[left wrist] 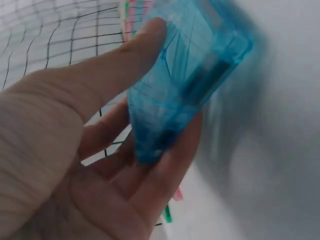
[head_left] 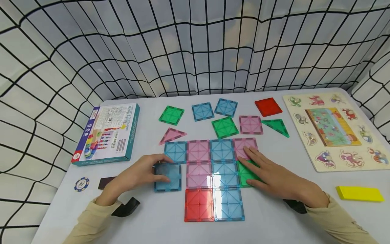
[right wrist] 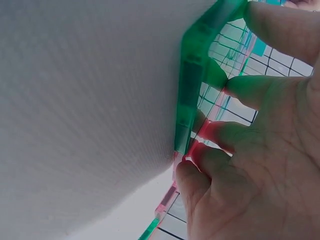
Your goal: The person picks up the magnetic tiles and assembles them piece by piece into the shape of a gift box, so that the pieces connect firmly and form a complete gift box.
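My left hand (head_left: 137,173) pinches a translucent blue square magnetic tile (head_left: 175,178), thumb on its near face and fingers along its edge. In the left wrist view the blue tile (left wrist: 175,75) is tilted close over the table. It stands just left of a flat block of joined tiles, including a pink tile (head_left: 198,174) and a red tile (head_left: 199,205). My right hand (head_left: 274,176) rests with extended fingers across the block's right side, over a green tile (head_left: 243,174) and a pink corner tile (head_left: 240,145). The green tile's edge (right wrist: 189,95) shows in the right wrist view.
Loose tiles lie behind the block, among them a red square (head_left: 268,106) and a pink triangle (head_left: 172,135). A boxed set (head_left: 106,134) and a poker chip (head_left: 81,184) are at left; a wooden puzzle board (head_left: 332,159) and yellow block (head_left: 360,194) at right. Black netting (head_left: 207,51) surrounds the table.
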The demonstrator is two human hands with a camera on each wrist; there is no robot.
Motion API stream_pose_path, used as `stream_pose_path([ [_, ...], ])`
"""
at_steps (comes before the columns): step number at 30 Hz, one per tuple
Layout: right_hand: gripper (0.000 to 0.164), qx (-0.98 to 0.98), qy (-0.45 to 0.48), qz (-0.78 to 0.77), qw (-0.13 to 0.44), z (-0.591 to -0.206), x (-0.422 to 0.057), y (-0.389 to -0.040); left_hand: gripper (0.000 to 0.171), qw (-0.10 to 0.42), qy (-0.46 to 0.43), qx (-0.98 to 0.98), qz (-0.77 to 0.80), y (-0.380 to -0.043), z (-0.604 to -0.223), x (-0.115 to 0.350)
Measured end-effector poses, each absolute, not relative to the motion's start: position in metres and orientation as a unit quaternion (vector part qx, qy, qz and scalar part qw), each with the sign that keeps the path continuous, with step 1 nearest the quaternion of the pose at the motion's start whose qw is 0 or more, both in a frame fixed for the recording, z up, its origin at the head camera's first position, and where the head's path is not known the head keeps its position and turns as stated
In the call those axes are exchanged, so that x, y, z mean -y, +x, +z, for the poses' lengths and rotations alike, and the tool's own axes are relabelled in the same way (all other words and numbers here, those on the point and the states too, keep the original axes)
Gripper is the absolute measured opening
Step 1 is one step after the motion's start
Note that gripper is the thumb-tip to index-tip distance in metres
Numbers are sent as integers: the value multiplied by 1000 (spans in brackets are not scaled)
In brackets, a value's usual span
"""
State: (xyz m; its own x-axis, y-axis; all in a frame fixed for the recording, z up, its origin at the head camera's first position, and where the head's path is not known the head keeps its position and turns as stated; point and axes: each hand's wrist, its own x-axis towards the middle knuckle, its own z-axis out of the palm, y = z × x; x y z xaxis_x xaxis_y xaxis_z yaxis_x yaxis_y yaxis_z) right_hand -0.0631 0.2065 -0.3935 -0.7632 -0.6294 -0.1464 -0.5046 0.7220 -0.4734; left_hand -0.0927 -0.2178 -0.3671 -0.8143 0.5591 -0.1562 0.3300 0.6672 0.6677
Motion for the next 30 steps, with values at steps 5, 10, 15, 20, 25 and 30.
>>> stream_pose_path([
  [5,73,-915,-306,-211,155,-396,-209,-64,50,82,288,-931,210,-83,-371,199],
  [10,74,-917,-301,-209,157,-396,-210,-65,59,60,334,-925,171,-79,-374,190],
  [15,72,-913,-304,-217,161,-393,-211,-66,90,103,335,-919,182,-81,-381,193],
  [20,59,-902,-324,-241,154,-383,-217,-84,102,140,318,-919,186,-82,-382,197],
  [25,47,-913,-299,-257,99,-379,-224,-120,97,153,320,-918,177,-85,-377,193],
  [30,57,-923,-266,-256,106,-387,-225,-151,77,152,316,-925,149,-99,-368,176],
])
